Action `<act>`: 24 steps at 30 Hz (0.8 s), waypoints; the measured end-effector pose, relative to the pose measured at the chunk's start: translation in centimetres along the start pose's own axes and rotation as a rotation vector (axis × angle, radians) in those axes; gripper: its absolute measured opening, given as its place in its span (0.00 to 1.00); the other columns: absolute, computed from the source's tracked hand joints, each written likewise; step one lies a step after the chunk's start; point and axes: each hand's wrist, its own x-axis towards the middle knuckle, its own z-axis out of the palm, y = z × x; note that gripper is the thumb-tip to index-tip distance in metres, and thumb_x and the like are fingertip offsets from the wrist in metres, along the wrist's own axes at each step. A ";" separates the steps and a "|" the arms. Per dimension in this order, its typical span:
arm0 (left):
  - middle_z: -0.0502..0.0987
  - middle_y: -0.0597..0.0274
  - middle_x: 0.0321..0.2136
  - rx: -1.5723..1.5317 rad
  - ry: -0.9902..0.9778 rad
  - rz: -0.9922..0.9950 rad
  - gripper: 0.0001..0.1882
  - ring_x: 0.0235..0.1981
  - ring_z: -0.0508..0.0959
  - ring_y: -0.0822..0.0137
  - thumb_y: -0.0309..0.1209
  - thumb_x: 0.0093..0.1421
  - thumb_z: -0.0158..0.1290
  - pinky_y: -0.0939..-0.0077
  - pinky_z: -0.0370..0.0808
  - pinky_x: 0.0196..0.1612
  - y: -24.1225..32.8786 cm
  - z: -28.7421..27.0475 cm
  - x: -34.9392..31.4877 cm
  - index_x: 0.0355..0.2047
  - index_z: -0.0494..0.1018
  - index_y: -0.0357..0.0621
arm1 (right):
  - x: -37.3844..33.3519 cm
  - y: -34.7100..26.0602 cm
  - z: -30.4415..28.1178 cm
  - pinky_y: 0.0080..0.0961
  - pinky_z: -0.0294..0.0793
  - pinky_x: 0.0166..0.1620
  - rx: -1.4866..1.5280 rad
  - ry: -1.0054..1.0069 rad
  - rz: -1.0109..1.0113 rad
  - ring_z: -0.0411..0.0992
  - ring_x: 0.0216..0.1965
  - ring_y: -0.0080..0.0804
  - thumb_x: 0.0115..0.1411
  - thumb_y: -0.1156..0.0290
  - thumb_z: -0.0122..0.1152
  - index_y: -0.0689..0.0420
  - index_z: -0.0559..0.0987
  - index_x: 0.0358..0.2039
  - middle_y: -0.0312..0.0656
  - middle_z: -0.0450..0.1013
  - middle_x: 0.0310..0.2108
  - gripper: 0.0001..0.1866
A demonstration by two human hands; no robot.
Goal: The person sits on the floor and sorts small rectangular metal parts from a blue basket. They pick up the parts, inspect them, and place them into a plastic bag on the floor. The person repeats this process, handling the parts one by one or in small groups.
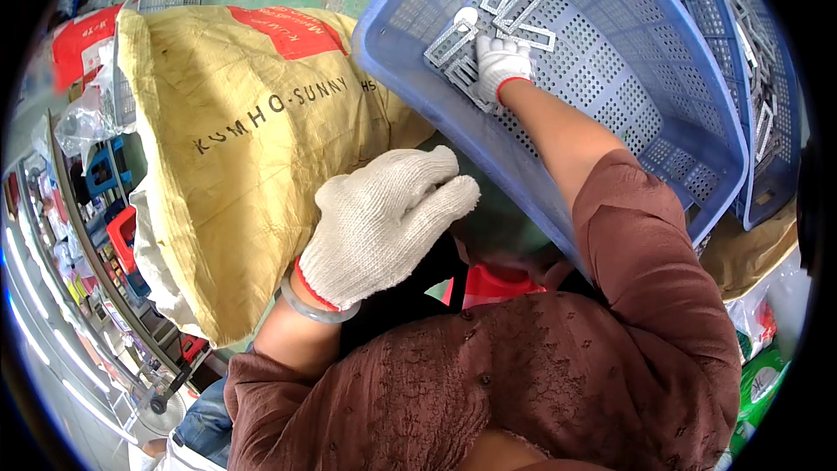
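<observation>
Crate (586, 63), blue plastic, stands at front right, long axis running upper left to lower right. Left hand (388, 222), gloved, is half-curled outside it; the palm is hidden, so its grip cannot be determined. Right hand (504, 65), nearer the parts, reaches inside; whether it grips one cannot be determined. Grey metal frames (452, 42) lie beside it, the nearest leftward one slanting up to the right

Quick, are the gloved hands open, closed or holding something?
Left hand: fingers partly bent, nothing visible in it; grip can't be told.
Right hand: among grey frames in the blue basket; grip can't be told.
</observation>
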 end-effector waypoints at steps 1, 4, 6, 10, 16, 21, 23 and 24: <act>0.82 0.49 0.38 0.003 -0.003 -0.013 0.13 0.39 0.84 0.60 0.32 0.58 0.62 0.73 0.79 0.43 0.3 -0.1 -0.1 0.40 0.80 0.36 | 0.4 0.5 0.6 0.45 0.53 0.66 0.008 -0.015 0.004 0.63 0.64 0.40 0.49 0.44 0.70 0.54 0.60 0.65 0.45 0.66 0.61 0.49; 0.82 0.48 0.38 0.017 -0.023 0.001 0.14 0.38 0.84 0.59 0.32 0.58 0.63 0.73 0.79 0.41 0.5 -0.2 -0.5 0.40 0.80 0.36 | -1.5 2.8 0.3 0.45 0.61 0.63 0.053 -0.051 0.033 0.66 0.61 0.42 0.49 0.53 0.69 0.55 0.64 0.63 0.46 0.69 0.58 0.43; 0.82 0.48 0.38 0.080 -0.039 0.103 0.14 0.38 0.84 0.59 0.32 0.57 0.63 0.73 0.79 0.41 0.8 -0.4 -0.6 0.40 0.80 0.36 | -2.8 4.5 0.3 0.42 0.65 0.61 0.101 -0.092 0.063 0.67 0.60 0.44 0.49 0.54 0.68 0.51 0.65 0.62 0.47 0.69 0.58 0.41; 0.82 0.48 0.38 0.096 -0.064 0.094 0.14 0.38 0.84 0.58 0.33 0.57 0.63 0.72 0.79 0.42 1.2 -0.3 -0.8 0.40 0.80 0.36 | -3.5 6.2 0.9 0.39 0.69 0.60 0.178 -0.146 0.096 0.69 0.59 0.47 0.49 0.55 0.68 0.46 0.70 0.59 0.49 0.69 0.58 0.36; 0.82 0.47 0.40 0.013 -0.035 0.074 0.16 0.41 0.84 0.58 0.34 0.57 0.62 0.72 0.79 0.44 0.9 0.3 -0.9 0.42 0.79 0.36 | -3.5 6.0 0.9 0.41 0.74 0.56 0.224 -0.165 0.072 0.71 0.57 0.50 0.48 0.61 0.70 0.53 0.70 0.56 0.53 0.70 0.56 0.34; 0.81 0.46 0.41 0.061 -0.068 0.079 0.16 0.40 0.84 0.59 0.35 0.58 0.63 0.72 0.79 0.43 1.0 0.1 -1.0 0.43 0.80 0.37 | -3.4 7.3 0.7 0.39 0.74 0.57 0.276 -0.246 0.043 0.71 0.58 0.48 0.48 0.62 0.71 0.56 0.69 0.57 0.52 0.70 0.58 0.35; 0.81 0.47 0.42 0.068 -0.071 0.070 0.16 0.39 0.85 0.60 0.35 0.58 0.63 0.72 0.79 0.43 1.2 0.1 -1.0 0.43 0.80 0.38 | -3.5 8.2 0.3 0.37 0.73 0.57 0.341 -0.298 0.069 0.71 0.59 0.45 0.46 0.63 0.73 0.57 0.67 0.61 0.51 0.70 0.59 0.42; 0.81 0.47 0.42 0.069 -0.081 0.049 0.16 0.39 0.85 0.60 0.35 0.58 0.63 0.72 0.79 0.43 1.6 0.0 -1.0 0.43 0.80 0.38 | -3.4 8.7 0.6 0.37 0.73 0.57 0.381 -0.320 0.066 0.71 0.59 0.44 0.45 0.64 0.73 0.57 0.66 0.63 0.51 0.70 0.60 0.43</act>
